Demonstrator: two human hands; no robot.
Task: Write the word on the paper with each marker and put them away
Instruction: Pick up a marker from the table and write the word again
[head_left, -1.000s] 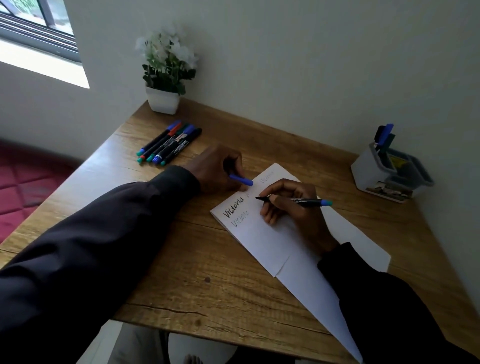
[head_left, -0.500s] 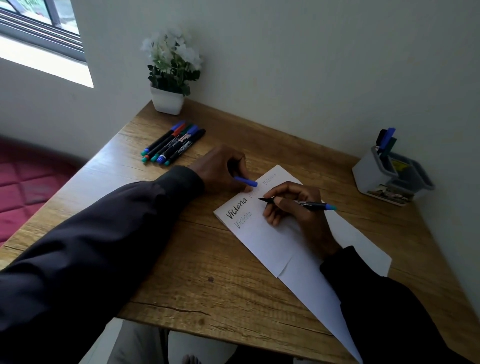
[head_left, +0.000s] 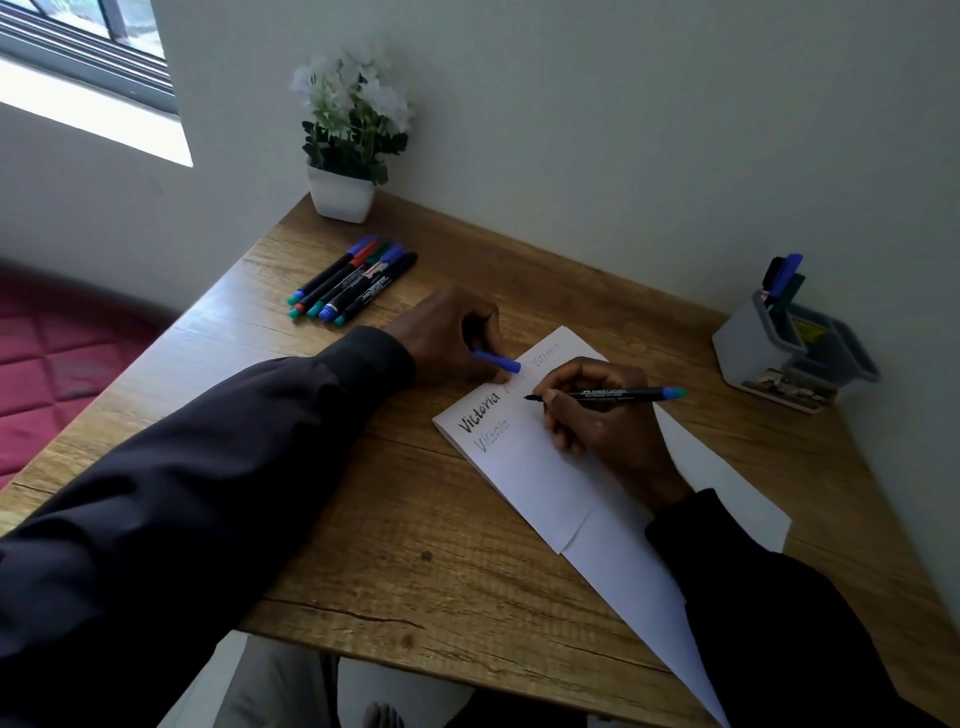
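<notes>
While perhaps touching paper, black marker pinched by right hand, blue cap in curled left hand.

The table is shown as matt, grained wood, roughened by cracks and knots. The paper is seen as white, smooth and matt. The marker and cap are finished in smooth, faintly glossy plastic, the holder in grey matt plastic. The sleeves are made of dark matt cloth.

A wood-grain surface fits into a corner of plain white walls. Daylight falls through a dark-framed window at upper left onto its bright sill. Below lies red quilted padding.
</notes>
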